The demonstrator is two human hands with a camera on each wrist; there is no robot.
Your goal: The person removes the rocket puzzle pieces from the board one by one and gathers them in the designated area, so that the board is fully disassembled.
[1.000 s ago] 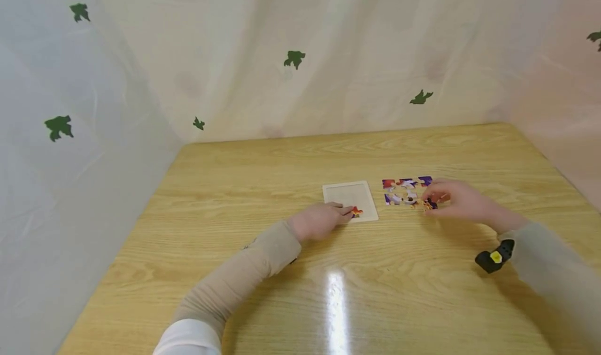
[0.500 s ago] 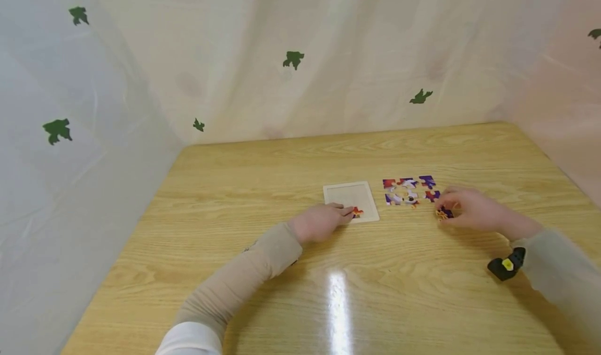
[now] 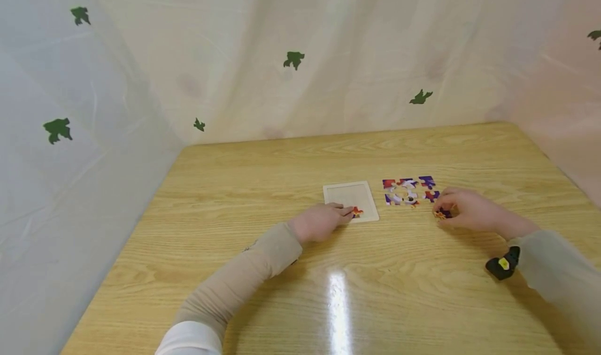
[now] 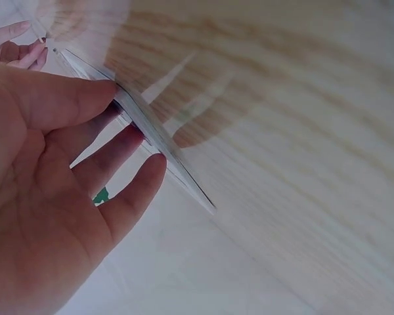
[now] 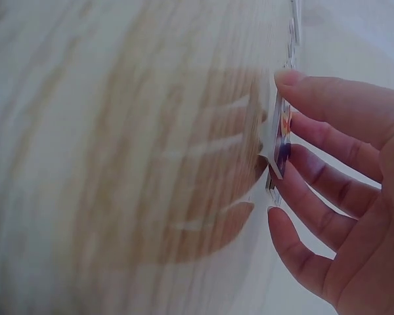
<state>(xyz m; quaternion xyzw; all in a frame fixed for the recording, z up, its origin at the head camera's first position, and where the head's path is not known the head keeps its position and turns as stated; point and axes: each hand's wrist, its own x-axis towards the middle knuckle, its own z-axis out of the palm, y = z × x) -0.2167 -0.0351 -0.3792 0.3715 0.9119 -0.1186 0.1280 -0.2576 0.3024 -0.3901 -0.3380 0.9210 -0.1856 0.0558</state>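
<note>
In the head view my left hand [image 3: 321, 222] rests on the lower part of a pale square puzzle tray [image 3: 374, 203]. Its fingers lie beside a red and purple jigsaw piece [image 3: 358, 211] inside the tray; the left wrist view shows the thumb at the tray's edge [image 4: 177, 167]. My right hand [image 3: 474, 210] pinches a purple and orange jigsaw piece [image 3: 441, 214] between thumb and fingers, close to the tabletop. The right wrist view has this piece [image 5: 284, 134] tilted on edge, partly hidden by fingers. Several other jigsaw pieces [image 3: 393, 199] lie in two rows between tray and right hand.
The wood-grain table [image 3: 281, 162] runs back to a pale cloth [image 3: 352, 83] with green leaf and bird shapes. A black wrist strap [image 3: 503, 263] hangs at the right cuff. Light glares off the tabletop [image 3: 338, 313] in front.
My right hand has drawn right and slightly nearer with the pinched jigsaw piece, uncovering a purple and red piece at the row's end. It then shifted slightly left. The left hand stays put.
</note>
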